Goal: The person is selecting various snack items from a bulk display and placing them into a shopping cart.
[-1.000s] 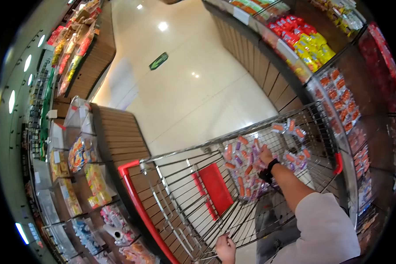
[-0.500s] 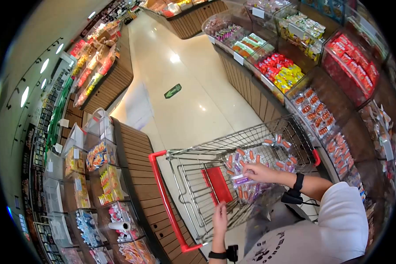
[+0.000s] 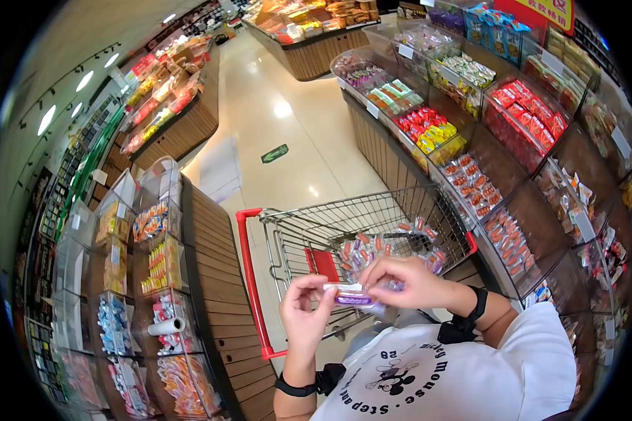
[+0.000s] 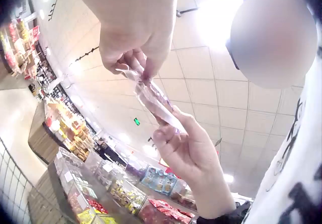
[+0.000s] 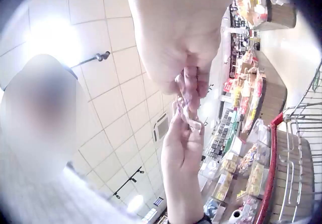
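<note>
Both hands meet in front of the chest over a shopping cart [image 3: 344,210]. Between them is a small plastic snack packet [image 3: 352,298] with a white and purple label. My left hand [image 3: 306,312] pinches one end with thumb and fingers, and my right hand [image 3: 407,281] pinches the other. In the left wrist view the packet [image 4: 156,103] stretches at a slant from one hand's fingertips to the other's. Its wrapper [image 5: 188,118] looks shiny in the right wrist view, partly hidden by fingers. Several similar orange and purple packets [image 3: 361,249] lie in the cart.
Sweet bins [image 3: 463,182] line the right side, close against the cart. Another stand of bins [image 3: 165,270] borders the left, beside the cart's red handle [image 3: 251,281]. A tiled aisle [image 3: 295,168] with a green floor arrow [image 3: 274,154] runs ahead between wooden displays.
My right hand has come up out of the cart with a packet and moved toward the body. My left hand has risen to meet it and now pinches the packet's other end.
</note>
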Action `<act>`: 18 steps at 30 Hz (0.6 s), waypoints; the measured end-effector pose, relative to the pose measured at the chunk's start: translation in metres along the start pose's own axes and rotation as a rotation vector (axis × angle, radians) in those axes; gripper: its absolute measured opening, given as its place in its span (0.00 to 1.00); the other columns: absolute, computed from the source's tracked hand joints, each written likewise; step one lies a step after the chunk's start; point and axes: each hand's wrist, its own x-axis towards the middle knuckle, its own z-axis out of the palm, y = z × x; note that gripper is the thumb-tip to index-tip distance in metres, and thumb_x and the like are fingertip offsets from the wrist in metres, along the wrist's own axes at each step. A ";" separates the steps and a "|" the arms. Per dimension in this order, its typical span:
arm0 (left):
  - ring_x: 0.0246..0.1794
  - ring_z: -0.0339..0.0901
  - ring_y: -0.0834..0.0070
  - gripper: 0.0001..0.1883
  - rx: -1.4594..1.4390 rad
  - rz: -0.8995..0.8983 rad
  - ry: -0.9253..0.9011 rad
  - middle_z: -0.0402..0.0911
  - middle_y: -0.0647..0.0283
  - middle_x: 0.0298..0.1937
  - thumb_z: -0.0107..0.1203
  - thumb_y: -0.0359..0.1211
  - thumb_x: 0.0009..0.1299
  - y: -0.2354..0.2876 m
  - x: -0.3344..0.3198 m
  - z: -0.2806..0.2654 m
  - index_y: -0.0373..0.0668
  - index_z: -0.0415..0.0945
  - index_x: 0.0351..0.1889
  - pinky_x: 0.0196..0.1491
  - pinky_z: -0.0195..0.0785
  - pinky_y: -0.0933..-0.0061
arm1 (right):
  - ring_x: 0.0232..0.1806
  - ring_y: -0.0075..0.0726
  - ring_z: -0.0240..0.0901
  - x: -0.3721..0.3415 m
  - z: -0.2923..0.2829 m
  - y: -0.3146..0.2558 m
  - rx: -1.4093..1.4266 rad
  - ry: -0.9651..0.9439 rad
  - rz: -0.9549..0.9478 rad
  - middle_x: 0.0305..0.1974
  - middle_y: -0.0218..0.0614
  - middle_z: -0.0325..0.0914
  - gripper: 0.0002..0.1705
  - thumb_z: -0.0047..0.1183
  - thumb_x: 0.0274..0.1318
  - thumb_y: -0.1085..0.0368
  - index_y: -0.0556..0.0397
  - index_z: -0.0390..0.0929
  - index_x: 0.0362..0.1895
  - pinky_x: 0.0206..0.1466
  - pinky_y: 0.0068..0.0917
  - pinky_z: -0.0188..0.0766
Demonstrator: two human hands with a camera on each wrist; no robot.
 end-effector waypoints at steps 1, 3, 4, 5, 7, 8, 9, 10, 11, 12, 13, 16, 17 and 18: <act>0.29 0.67 0.85 0.14 0.015 0.058 0.019 0.70 0.65 0.28 0.52 0.19 0.51 0.004 0.000 0.001 0.34 0.64 0.37 0.31 0.62 0.86 | 0.33 0.25 0.67 -0.003 0.006 -0.002 0.074 -0.011 0.038 0.35 0.36 0.69 0.04 0.47 0.43 0.71 0.57 0.66 0.26 0.33 0.19 0.65; 0.29 0.67 0.85 0.15 0.043 0.174 0.061 0.71 0.65 0.28 0.52 0.20 0.51 0.013 0.003 0.004 0.34 0.65 0.38 0.32 0.62 0.86 | 0.34 0.23 0.67 -0.005 0.019 -0.002 0.217 -0.037 0.118 0.38 0.38 0.68 0.04 0.47 0.44 0.71 0.58 0.65 0.24 0.33 0.17 0.65; 0.30 0.68 0.84 0.15 0.014 0.156 0.046 0.73 0.65 0.28 0.51 0.21 0.53 0.012 0.003 0.002 0.35 0.66 0.40 0.33 0.62 0.84 | 0.34 0.19 0.65 -0.007 0.023 -0.002 0.180 -0.102 0.131 0.39 0.39 0.66 0.06 0.46 0.45 0.71 0.59 0.64 0.23 0.33 0.15 0.65; 0.30 0.69 0.83 0.15 0.040 0.129 -0.036 0.73 0.64 0.28 0.51 0.21 0.53 0.016 0.005 0.000 0.35 0.66 0.40 0.33 0.62 0.84 | 0.33 0.18 0.65 -0.008 0.032 0.001 0.293 -0.139 0.151 0.38 0.37 0.66 0.07 0.47 0.45 0.71 0.60 0.64 0.22 0.33 0.15 0.65; 0.30 0.71 0.82 0.14 0.088 0.067 -0.198 0.74 0.63 0.29 0.50 0.22 0.54 0.025 0.006 -0.004 0.35 0.67 0.40 0.33 0.63 0.83 | 0.32 0.18 0.65 -0.006 0.040 0.004 0.193 -0.387 0.212 0.36 0.35 0.66 0.08 0.48 0.45 0.70 0.61 0.64 0.21 0.34 0.14 0.64; 0.30 0.73 0.81 0.16 0.130 0.086 -0.243 0.76 0.62 0.28 0.50 0.23 0.54 0.026 0.006 -0.005 0.38 0.68 0.42 0.33 0.64 0.83 | 0.33 0.19 0.66 -0.007 0.046 0.006 0.273 -0.411 0.256 0.35 0.34 0.67 0.07 0.50 0.44 0.69 0.62 0.67 0.25 0.34 0.15 0.65; 0.29 0.73 0.81 0.16 0.181 0.113 -0.292 0.76 0.62 0.27 0.51 0.24 0.54 0.028 0.006 -0.006 0.40 0.68 0.42 0.32 0.64 0.83 | 0.33 0.20 0.66 -0.009 0.051 0.008 0.317 -0.400 0.249 0.34 0.34 0.68 0.07 0.50 0.44 0.70 0.62 0.68 0.26 0.35 0.15 0.65; 0.29 0.73 0.80 0.16 0.232 0.139 -0.340 0.76 0.62 0.27 0.51 0.24 0.53 0.030 0.006 -0.008 0.41 0.68 0.42 0.32 0.64 0.83 | 0.33 0.20 0.67 -0.011 0.056 0.010 0.361 -0.389 0.243 0.34 0.35 0.68 0.08 0.50 0.44 0.70 0.62 0.69 0.28 0.35 0.16 0.66; 0.29 0.73 0.80 0.17 0.282 0.164 -0.389 0.76 0.63 0.26 0.51 0.25 0.53 0.031 0.005 -0.008 0.42 0.68 0.42 0.32 0.64 0.83 | 0.33 0.21 0.67 -0.013 0.062 0.013 0.405 -0.377 0.240 0.33 0.35 0.69 0.08 0.50 0.44 0.70 0.62 0.70 0.30 0.35 0.16 0.66; 0.27 0.73 0.77 0.18 0.292 0.178 -0.379 0.76 0.63 0.25 0.51 0.26 0.51 0.034 0.003 -0.006 0.45 0.69 0.43 0.33 0.64 0.81 | 0.35 0.22 0.67 -0.017 0.068 0.021 0.471 -0.347 0.214 0.32 0.35 0.70 0.11 0.51 0.43 0.70 0.62 0.70 0.33 0.38 0.19 0.66; 0.26 0.73 0.79 0.18 0.297 0.203 -0.380 0.76 0.63 0.24 0.52 0.25 0.51 0.036 0.000 -0.006 0.43 0.68 0.43 0.32 0.64 0.82 | 0.35 0.22 0.67 -0.019 0.073 0.019 0.502 -0.324 0.210 0.33 0.35 0.70 0.11 0.52 0.42 0.70 0.62 0.70 0.33 0.39 0.20 0.66; 0.24 0.72 0.83 0.19 0.322 0.245 -0.381 0.76 0.64 0.23 0.52 0.24 0.52 0.044 -0.001 -0.002 0.40 0.67 0.43 0.30 0.64 0.83 | 0.39 0.24 0.65 -0.022 0.075 0.015 0.598 -0.279 0.215 0.35 0.35 0.70 0.12 0.52 0.42 0.70 0.61 0.71 0.34 0.44 0.23 0.64; 0.24 0.72 0.83 0.19 0.318 0.244 -0.388 0.76 0.64 0.23 0.52 0.24 0.51 0.044 -0.002 -0.001 0.41 0.68 0.43 0.29 0.64 0.83 | 0.39 0.24 0.65 -0.025 0.074 0.018 0.550 -0.279 0.199 0.35 0.34 0.70 0.12 0.52 0.42 0.70 0.61 0.71 0.34 0.43 0.22 0.63; 0.24 0.72 0.83 0.19 0.320 0.242 -0.397 0.76 0.64 0.23 0.53 0.24 0.51 0.044 -0.001 -0.001 0.41 0.68 0.44 0.29 0.64 0.83 | 0.39 0.23 0.65 -0.027 0.073 0.020 0.506 -0.279 0.179 0.35 0.34 0.70 0.11 0.52 0.42 0.70 0.61 0.71 0.34 0.43 0.22 0.63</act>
